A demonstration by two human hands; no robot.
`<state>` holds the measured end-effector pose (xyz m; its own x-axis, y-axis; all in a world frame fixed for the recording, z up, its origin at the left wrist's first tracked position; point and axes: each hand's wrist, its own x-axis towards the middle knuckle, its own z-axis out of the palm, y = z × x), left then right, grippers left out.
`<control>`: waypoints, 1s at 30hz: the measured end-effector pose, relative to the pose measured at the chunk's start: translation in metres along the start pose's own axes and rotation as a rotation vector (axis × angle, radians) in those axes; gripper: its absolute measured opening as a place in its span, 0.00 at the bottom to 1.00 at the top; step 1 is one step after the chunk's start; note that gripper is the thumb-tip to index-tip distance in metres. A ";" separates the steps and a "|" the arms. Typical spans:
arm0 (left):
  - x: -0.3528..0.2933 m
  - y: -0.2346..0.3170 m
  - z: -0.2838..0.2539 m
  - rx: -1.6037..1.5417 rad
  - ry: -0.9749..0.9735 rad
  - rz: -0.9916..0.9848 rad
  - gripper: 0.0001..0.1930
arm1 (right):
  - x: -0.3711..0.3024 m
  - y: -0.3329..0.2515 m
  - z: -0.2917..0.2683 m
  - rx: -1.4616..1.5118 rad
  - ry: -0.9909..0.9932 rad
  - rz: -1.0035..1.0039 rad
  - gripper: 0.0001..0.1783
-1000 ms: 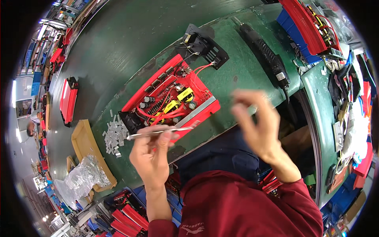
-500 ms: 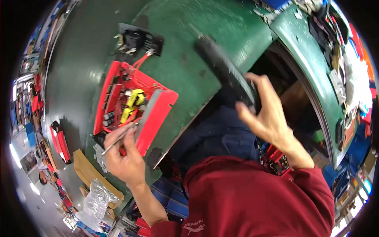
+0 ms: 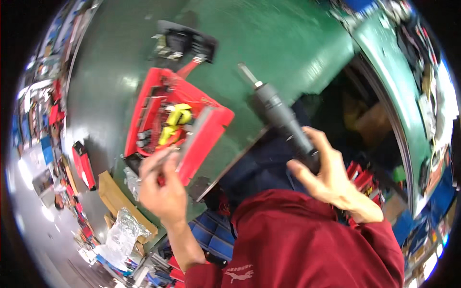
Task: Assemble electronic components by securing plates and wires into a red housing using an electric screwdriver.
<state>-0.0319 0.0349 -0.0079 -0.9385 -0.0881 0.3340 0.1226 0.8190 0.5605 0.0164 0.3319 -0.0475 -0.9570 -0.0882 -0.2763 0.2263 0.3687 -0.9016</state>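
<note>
In the head view, the right hand [image 3: 329, 175] is gripping the rear end of a black electric screwdriver [image 3: 285, 120], with the thumb bearing on one side and the bent fingers closing on the other. The screwdriver is slanting toward the upper left, its metal bit [image 3: 248, 75] pointing over the green bench [image 3: 288, 29].

The left hand [image 3: 163, 192] is pinching a thin metal tool [image 3: 163, 161] between thumb and fingertips; blur is obscuring the tool's ends. This hand is overlapping the near corner of an open red casing [image 3: 206, 144]; contact cannot be determined.

The casing is lying on the bench, left of the screwdriver, and is containing yellow components [image 3: 178, 115]. Red wires [image 3: 188, 68] are running from its far end to a black panel [image 3: 189, 43]. A tan tray [image 3: 114, 190] is resting left of the left hand, with clear plastic wrapping [image 3: 120, 240] lying against it.
</note>
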 end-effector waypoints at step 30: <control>0.020 -0.005 -0.008 -0.076 -0.195 0.162 0.16 | 0.183 -0.118 0.048 -0.293 -0.504 -0.394 0.12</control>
<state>-0.0491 0.0246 0.0022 -0.9482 0.1576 0.2759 0.2934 0.7677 0.5697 -0.1771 0.2273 -0.0076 -0.7409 -0.6584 -0.1323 -0.2458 0.4492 -0.8589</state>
